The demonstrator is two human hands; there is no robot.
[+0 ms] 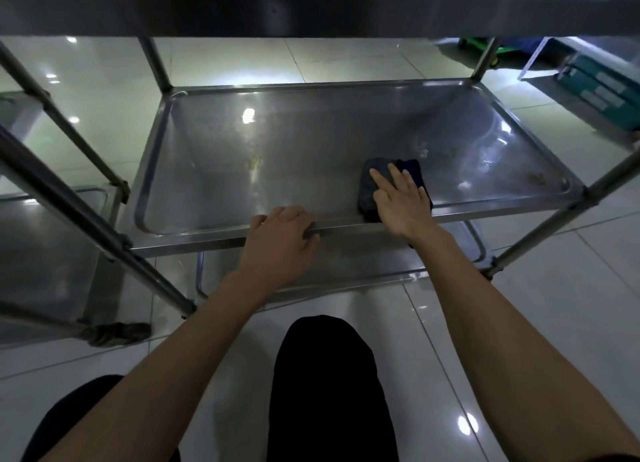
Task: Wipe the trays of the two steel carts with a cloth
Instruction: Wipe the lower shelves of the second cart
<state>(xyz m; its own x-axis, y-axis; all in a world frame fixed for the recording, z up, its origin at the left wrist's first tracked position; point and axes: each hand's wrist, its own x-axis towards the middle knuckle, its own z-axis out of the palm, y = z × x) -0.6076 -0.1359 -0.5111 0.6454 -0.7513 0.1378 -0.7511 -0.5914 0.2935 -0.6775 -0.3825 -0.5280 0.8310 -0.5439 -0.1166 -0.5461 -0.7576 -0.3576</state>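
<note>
Middle tray [311, 142], a shallow rectangular stainless steel shelf of the nearer cart, is the surface under work. Right hand [403, 201] lies flat with fingers straight, pressing a dark grey-blue folded cloth [375, 177] onto the tray near its front rim, right of centre. Left hand [280, 233] grips the tray's front rim, fingers curled over the edge, apparently steadying the cart.

Condition of the tray: smears and a yellowish streak show near the centre, water droplets or specks lie just beyond the cloth, and a small brown spot sits by the front right corner. Judgement: this tray is only partly wiped, if at all; most of its area to the left and rear is not yet covered.

Other surfaces: underside edge of the top steel tray [311, 11] crosses the upper frame, its top face not visible, so its state cannot be told. Bottom steel tray [363, 267] shows below the middle one; no wiping marks can be made out there. Second steel cart [52, 253] stands at the left, touching or just beside the first; its trays look dull, cleanliness uncertain.

Estimate: task at an early or middle stage. Remaining at least: rest of this tray, the bottom tray, and probably the second cart.
</note>
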